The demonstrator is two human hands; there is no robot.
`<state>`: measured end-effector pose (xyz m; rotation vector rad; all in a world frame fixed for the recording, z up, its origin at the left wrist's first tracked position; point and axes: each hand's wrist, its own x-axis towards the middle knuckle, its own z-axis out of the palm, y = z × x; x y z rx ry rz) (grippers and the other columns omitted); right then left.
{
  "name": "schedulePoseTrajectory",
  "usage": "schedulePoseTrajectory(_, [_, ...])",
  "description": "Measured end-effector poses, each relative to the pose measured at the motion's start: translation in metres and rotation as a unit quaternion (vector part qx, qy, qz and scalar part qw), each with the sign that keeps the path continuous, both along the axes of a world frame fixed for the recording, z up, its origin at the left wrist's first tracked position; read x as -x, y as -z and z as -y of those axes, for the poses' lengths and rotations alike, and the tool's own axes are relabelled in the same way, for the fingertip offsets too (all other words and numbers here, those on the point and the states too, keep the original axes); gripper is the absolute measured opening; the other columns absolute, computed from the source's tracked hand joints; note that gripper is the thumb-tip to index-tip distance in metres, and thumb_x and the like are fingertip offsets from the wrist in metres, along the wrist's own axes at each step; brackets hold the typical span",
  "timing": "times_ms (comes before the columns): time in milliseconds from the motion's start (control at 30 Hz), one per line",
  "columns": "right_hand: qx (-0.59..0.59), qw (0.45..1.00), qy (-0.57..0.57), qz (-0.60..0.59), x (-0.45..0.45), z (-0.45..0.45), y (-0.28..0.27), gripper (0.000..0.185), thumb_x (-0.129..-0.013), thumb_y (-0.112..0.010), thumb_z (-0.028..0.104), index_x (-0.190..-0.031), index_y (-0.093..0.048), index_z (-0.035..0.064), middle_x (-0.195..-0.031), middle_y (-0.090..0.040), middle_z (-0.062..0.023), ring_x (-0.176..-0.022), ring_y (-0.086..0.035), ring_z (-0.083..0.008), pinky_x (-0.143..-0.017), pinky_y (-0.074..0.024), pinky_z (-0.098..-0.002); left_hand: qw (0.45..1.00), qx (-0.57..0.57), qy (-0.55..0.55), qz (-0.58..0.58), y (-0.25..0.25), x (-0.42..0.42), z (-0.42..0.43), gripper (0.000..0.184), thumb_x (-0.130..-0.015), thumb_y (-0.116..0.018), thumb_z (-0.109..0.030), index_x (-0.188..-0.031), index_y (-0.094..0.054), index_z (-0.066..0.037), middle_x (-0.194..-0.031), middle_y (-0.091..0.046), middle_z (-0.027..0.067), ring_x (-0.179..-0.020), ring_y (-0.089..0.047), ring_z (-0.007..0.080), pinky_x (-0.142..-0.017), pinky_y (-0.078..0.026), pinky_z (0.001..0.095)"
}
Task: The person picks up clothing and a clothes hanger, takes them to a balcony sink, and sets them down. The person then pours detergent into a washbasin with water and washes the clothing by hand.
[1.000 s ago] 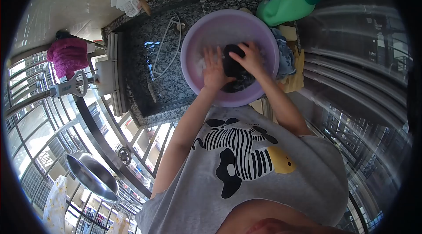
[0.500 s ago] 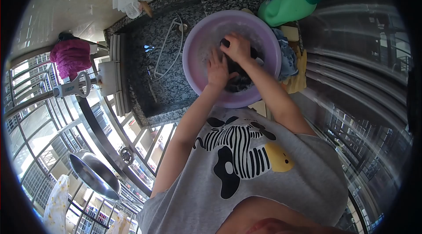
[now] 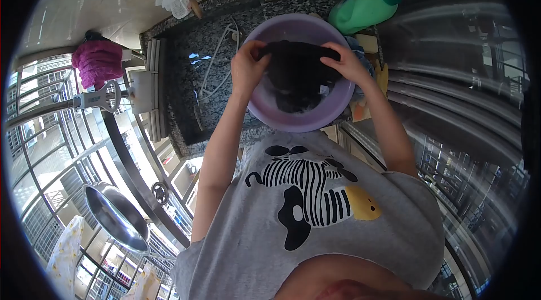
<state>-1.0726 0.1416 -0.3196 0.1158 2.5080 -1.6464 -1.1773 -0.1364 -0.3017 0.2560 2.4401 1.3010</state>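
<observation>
A black cloth (image 3: pixel 298 69) is stretched between my two hands above a round purple basin (image 3: pixel 293 124). My left hand (image 3: pixel 248 68) pinches its upper left corner near the basin's left rim. At the upper right corner, my right hand (image 3: pixel 345 62) grips the cloth between thumb and fingers. The lower part of the cloth hangs bunched into the basin, where some water and suds show. A small pale label shows on the cloth's lower right.
Left of the basin is a dark granite sink (image 3: pixel 191 86) with a white wire hanger (image 3: pixel 218 63). A green bottle (image 3: pixel 366 7) lies behind right, near a soap bar (image 3: pixel 367 43), blue cloth and yellow gloves (image 3: pixel 382 79). A metal pan (image 3: pixel 116 216) hangs at lower left.
My hands have moved apart from inside the basin to its two sides. The black cloth, earlier bunched under them, is now lifted and spread between them.
</observation>
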Motion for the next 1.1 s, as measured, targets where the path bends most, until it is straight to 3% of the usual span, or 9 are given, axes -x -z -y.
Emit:
schedulePoseTrajectory(233, [-0.482, 0.874, -0.039, 0.046, 0.002, 0.035, 0.005, 0.073, -0.077, -0.081, 0.03, -0.142, -0.049, 0.0219, -0.143, -0.043, -0.0173, -0.126, -0.049, -0.034, -0.096, -0.0475, -0.0465, 0.996, -0.025, -0.002, -0.09, 0.035, -0.012, -0.003, 0.029, -0.079, -0.07, -0.009, -0.108, -0.068, -0.008, -0.097, -0.063, 0.0109, -0.088, -0.065, 0.0258, -0.079, -0.052, 0.0361])
schedulePoseTrajectory(367, [-0.492, 0.855, -0.158, -0.032, -0.005, 0.057, 0.049, 0.108, -0.065, -0.088, 0.039, -0.154, -0.027, 0.0313, -0.155, -0.024, -0.0193, -0.137, -0.032, -0.046, -0.099, -0.0384, -0.065, 0.998, -0.036, -0.014, -0.053, 0.044, -0.034, 0.012, 0.03, -0.082, -0.068, -0.009, -0.111, -0.067, -0.006, -0.102, -0.064, 0.0127, -0.092, -0.067, 0.0264, -0.083, -0.053, 0.0364])
schedulePoseTrajectory(467, [-0.462, 0.87, -0.155, 0.076, 0.021, 0.058, 0.028, 0.097, -0.069, -0.087, 0.031, -0.151, -0.036, 0.0243, -0.152, -0.034, -0.0205, -0.135, -0.039, -0.0412, -0.102, -0.0411, -0.0566, 0.991, -0.125, -0.025, 0.032, 0.075, -0.057, 0.015, 0.029, -0.083, -0.067, -0.011, -0.111, -0.066, -0.003, -0.105, -0.066, 0.0133, -0.094, -0.067, 0.0252, -0.082, -0.053, 0.0358])
schedulePoseTrajectory(567, [-0.233, 0.961, -0.006, 0.151, 0.039, 0.027, 0.044, 0.068, -0.076, -0.079, 0.014, -0.138, -0.05, 0.012, -0.126, -0.059, -0.0151, -0.119, -0.057, -0.0294, -0.098, -0.0458, -0.0421, 0.923, -0.208, -0.08, 0.313, 0.041, -0.077, 0.017, 0.057, -0.09, -0.068, -0.024, -0.137, -0.046, -0.003, -0.135, -0.05, 0.0182, -0.113, -0.06, 0.0306, -0.088, -0.053, 0.0431])
schedulePoseTrajectory(700, [0.114, 0.98, -0.063, 0.15, 0.03, 0.018, -0.05, 0.036, -0.077, -0.061, -0.008, -0.112, -0.062, -0.0012, -0.105, -0.064, -0.0043, -0.104, -0.06, -0.0119, -0.092, -0.0464, -0.0279, 0.77, -0.284, -0.186, 0.541, 0.027, -0.092, 0.007, 0.084, -0.092, -0.064, -0.047, -0.153, -0.022, -0.008, -0.157, -0.019, 0.0232, -0.132, -0.043, 0.0452, -0.094, -0.049, 0.0582])
schedulePoseTrajectory(800, [0.164, 0.969, -0.105, 0.155, 0.016, 0.025, -0.132, 0.039, -0.072, -0.066, 0.002, -0.11, -0.06, -0.0005, -0.107, -0.061, -0.0034, -0.102, -0.059, -0.012, -0.089, -0.0456, -0.0264, 0.712, -0.329, -0.161, 0.598, 0.009, -0.094, -0.005, 0.087, -0.094, -0.054, -0.058, -0.155, -0.018, -0.009, -0.159, -0.011, 0.0232, -0.135, -0.034, 0.0532, -0.099, -0.042, 0.0646])
schedulePoseTrajectory(900, [0.211, 0.963, -0.115, 0.124, -0.001, 0.022, -0.173, 0.034, -0.069, -0.064, 0.007, -0.103, -0.061, 0.0012, -0.104, -0.06, -0.003, -0.1, -0.057, -0.0108, -0.089, -0.0452, -0.0268, 0.636, -0.396, -0.156, 0.643, 0.009, -0.094, -0.024, 0.085, -0.093, -0.047, -0.067, -0.151, -0.029, -0.007, -0.151, -0.034, 0.0201, -0.136, -0.04, 0.0411, -0.102, -0.038, 0.0634])
schedulePoseTrajectory(1000, [0.334, 0.932, -0.133, 0.049, -0.015, 0.016, -0.162, 0.04, -0.065, -0.065, 0.016, -0.103, -0.059, 0.0035, -0.104, -0.058, -0.0051, -0.101, -0.056, -0.0142, -0.09, -0.0435, -0.0274, 0.576, -0.543, -0.145, 0.594, 0.022, -0.098, -0.041, 0.07, -0.097, -0.051, -0.054, -0.146, -0.038, -0.005, -0.143, -0.047, 0.0175, -0.132, -0.047, 0.0341, -0.103, -0.042, 0.0557])
schedulePoseTrajectory(1100, [0.574, 0.813, -0.101, 0.004, -0.018, 0.016, -0.123, 0.039, -0.07, -0.064, 0.018, -0.105, -0.058, 0.0046, -0.104, -0.058, -0.0081, -0.104, -0.058, -0.0202, -0.095, -0.0444, -0.0322, 0.648, -0.5, -0.178, 0.546, 0.026, -0.108, -0.054, 0.05, -0.1, -0.052, -0.036, -0.137, -0.046, -0.002, -0.129, -0.058, 0.0149, -0.122, -0.057, 0.0275, -0.1, -0.048, 0.0468])
